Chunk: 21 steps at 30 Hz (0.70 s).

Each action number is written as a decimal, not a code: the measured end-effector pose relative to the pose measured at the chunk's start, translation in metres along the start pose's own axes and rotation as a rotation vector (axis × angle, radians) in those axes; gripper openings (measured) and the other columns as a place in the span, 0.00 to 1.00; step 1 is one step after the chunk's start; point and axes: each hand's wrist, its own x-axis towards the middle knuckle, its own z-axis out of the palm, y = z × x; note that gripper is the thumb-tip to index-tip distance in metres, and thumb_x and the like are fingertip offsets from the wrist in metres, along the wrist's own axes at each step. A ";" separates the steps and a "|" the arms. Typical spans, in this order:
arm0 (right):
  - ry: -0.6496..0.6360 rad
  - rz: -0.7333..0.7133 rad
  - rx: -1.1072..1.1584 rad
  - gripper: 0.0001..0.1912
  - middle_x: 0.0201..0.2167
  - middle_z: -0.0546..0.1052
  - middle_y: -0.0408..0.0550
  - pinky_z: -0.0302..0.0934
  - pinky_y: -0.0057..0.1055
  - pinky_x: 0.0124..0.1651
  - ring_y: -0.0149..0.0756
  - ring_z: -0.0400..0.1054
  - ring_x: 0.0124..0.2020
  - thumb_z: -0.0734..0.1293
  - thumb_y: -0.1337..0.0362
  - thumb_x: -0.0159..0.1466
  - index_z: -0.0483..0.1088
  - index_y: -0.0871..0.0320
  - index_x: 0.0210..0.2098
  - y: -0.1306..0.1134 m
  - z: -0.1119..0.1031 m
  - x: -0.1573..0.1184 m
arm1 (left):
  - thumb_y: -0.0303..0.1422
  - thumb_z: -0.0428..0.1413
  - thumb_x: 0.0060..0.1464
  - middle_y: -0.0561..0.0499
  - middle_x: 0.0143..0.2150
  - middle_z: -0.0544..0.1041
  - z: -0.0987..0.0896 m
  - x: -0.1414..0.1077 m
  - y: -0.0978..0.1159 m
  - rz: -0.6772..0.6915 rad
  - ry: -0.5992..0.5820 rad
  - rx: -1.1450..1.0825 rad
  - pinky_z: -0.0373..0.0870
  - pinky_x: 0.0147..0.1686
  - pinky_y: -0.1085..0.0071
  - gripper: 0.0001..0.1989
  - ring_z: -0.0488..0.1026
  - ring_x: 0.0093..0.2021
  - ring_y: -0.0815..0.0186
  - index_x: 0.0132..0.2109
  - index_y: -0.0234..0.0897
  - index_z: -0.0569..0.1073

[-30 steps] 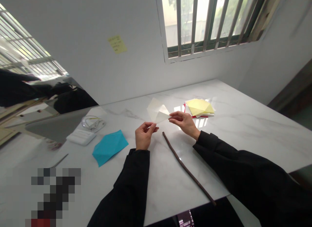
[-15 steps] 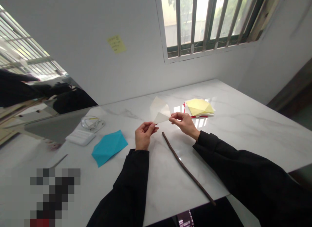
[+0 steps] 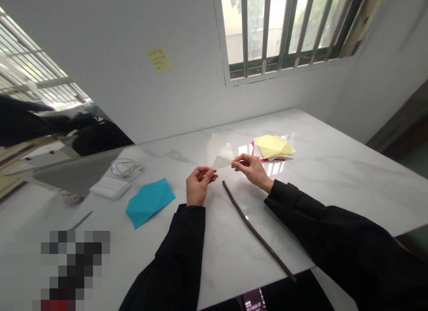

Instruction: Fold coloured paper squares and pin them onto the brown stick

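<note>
A pale, cream-white sheet of paper (image 3: 220, 151) with a folded flap is held up between my two hands above the table. My left hand (image 3: 198, 185) pinches its lower left corner between thumb and fingers. At the right corner, my right hand (image 3: 251, 169) is closed on the paper's edge. Below the hands a thin brown stick (image 3: 256, 231) lies slantwise on the table, its lower end reaching past the front edge. To the left of my left hand rests a creased blue paper (image 3: 150, 202).
Behind my right hand lies a stack of folded papers (image 3: 274, 147), yellow on top with white and red below. At the left are a white box-like object (image 3: 110, 187) and a coiled white cable (image 3: 127, 168). A yellow note (image 3: 159, 60) sticks to the wall beside a barred window.
Almost nothing differs. Both hands keep hold of the pale paper, which has tilted very slightly; the stick and the other papers stay where they were.
</note>
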 end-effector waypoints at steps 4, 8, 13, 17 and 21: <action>-0.021 -0.014 -0.042 0.20 0.33 0.82 0.50 0.72 0.35 0.41 0.36 0.76 0.34 0.77 0.48 0.59 0.77 0.59 0.36 -0.002 -0.003 0.002 | 0.41 0.74 0.42 0.45 0.42 0.84 -0.001 0.000 0.004 0.009 -0.057 0.015 0.80 0.40 0.64 0.26 0.82 0.33 0.62 0.46 0.35 0.76; -0.132 -0.005 -0.046 0.20 0.32 0.81 0.49 0.72 0.35 0.42 0.36 0.75 0.34 0.76 0.48 0.61 0.78 0.59 0.37 -0.003 -0.006 0.002 | 0.42 0.75 0.41 0.45 0.41 0.83 -0.005 0.002 0.007 0.029 -0.040 0.061 0.80 0.40 0.63 0.26 0.83 0.34 0.60 0.45 0.35 0.78; -0.265 -0.030 -0.187 0.17 0.38 0.81 0.47 0.72 0.34 0.45 0.35 0.76 0.37 0.75 0.53 0.61 0.77 0.57 0.45 -0.010 -0.004 -0.006 | 0.46 0.74 0.43 0.46 0.30 0.82 -0.025 -0.011 0.005 0.028 -0.031 0.179 0.80 0.37 0.64 0.22 0.83 0.33 0.58 0.37 0.35 0.80; -0.419 -0.046 -0.456 0.36 0.33 0.80 0.43 0.67 0.33 0.37 0.34 0.72 0.30 0.76 0.58 0.61 0.64 0.55 0.65 -0.027 0.006 -0.021 | 0.48 0.74 0.43 0.45 0.30 0.83 -0.062 -0.031 0.005 0.027 0.063 0.249 0.80 0.36 0.65 0.21 0.83 0.32 0.57 0.36 0.37 0.80; -0.574 -0.032 -0.826 0.20 0.27 0.78 0.44 0.56 0.32 0.33 0.35 0.69 0.28 0.79 0.54 0.58 0.73 0.56 0.44 -0.038 0.017 -0.038 | 0.51 0.74 0.41 0.45 0.32 0.84 -0.091 -0.042 0.009 0.010 0.137 0.243 0.80 0.38 0.65 0.23 0.83 0.33 0.57 0.36 0.39 0.79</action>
